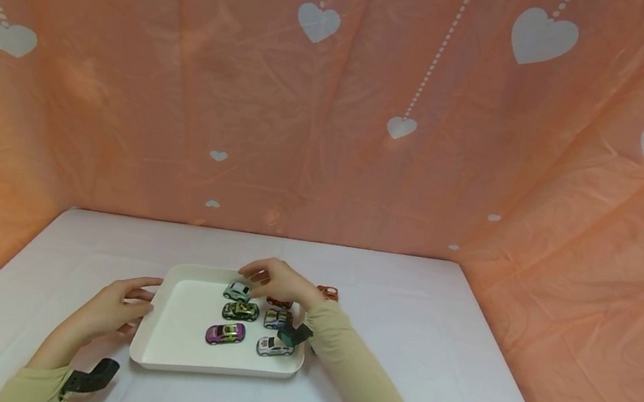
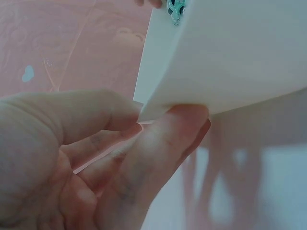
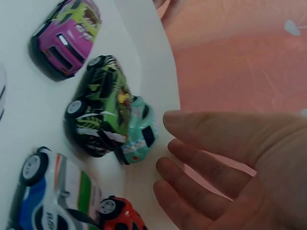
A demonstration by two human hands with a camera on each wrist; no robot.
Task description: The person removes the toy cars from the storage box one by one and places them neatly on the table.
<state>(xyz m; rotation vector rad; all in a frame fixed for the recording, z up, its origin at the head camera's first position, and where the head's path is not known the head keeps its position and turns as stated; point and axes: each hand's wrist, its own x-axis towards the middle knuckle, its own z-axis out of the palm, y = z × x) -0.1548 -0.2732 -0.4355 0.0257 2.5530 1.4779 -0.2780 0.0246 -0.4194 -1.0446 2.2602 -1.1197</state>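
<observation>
My left hand [image 1: 110, 306] rests its fingertips against the left rim of a white tray [image 1: 182, 278]. In the left wrist view one finger [image 2: 182, 117] presses the tray's outer wall from below. Over the tray's far edge, my right hand [image 1: 282, 281] holds nothing; its loosely bent fingers sit just apart from a teal toy car [image 3: 144, 132]. Beside that stand a green-and-black car [image 1: 240, 312] and a purple car [image 1: 225, 334]. Farther right are a white-and-blue car [image 3: 62, 191], a silver car [image 1: 275, 347] and a red car [image 3: 122, 213], partly hidden.
Another red toy car [image 1: 327, 292] is on the table beyond the tray's far right corner, partly behind my right forearm. White cloth [image 1: 401, 345] covers the table. An orange curtain [image 1: 327, 161] with pale hearts hangs behind and at both sides.
</observation>
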